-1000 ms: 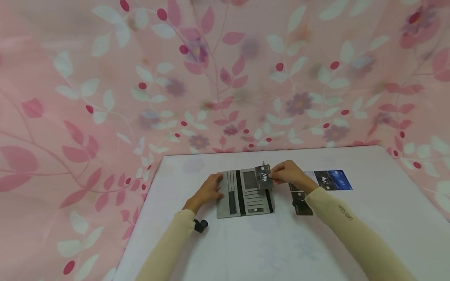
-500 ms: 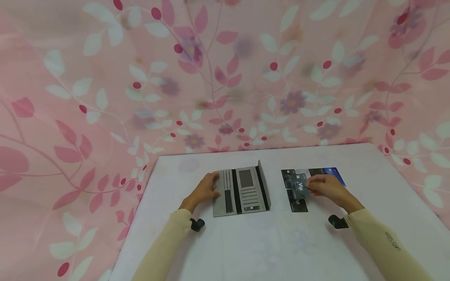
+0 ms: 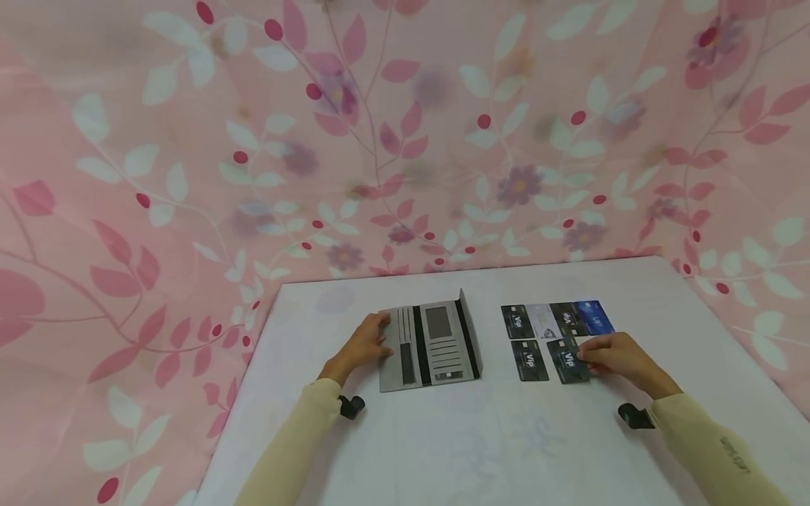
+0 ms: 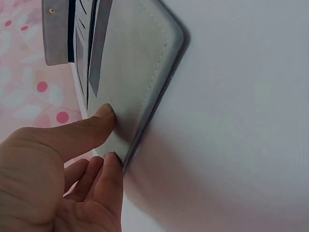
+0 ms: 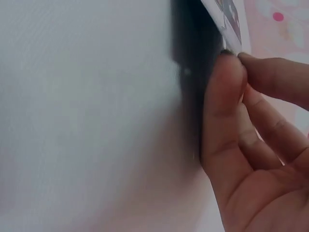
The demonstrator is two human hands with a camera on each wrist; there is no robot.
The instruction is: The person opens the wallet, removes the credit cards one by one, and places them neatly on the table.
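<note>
An open grey wallet (image 3: 394, 372) lies on the table in the head view, its right flap tilted up. My left hand (image 3: 361, 346) pinches the wallet's left edge; in the left wrist view its thumb (image 4: 99, 126) lies on the grey face and fingers meet the edge. On the right, my right hand (image 3: 620, 357) pinches a dark card marked "Vip" (image 3: 567, 361) by its right edge, low over the table. The right wrist view has the card (image 5: 229, 31) between thumb and finger. Beside it lies another dark Vip card (image 3: 529, 361).
Behind the held card runs a row of cards: a dark one (image 3: 517, 322), a silver one (image 3: 542, 320), another dark one (image 3: 562, 309) and a blue one (image 3: 593, 318). The white table (image 3: 443, 450) ends at a pink floral cloth (image 3: 405, 232).
My right hand has carried the Vip card from the wallet's right side over the laid-out cards to the right end of the lower row. My left hand stays at the wallet.
</note>
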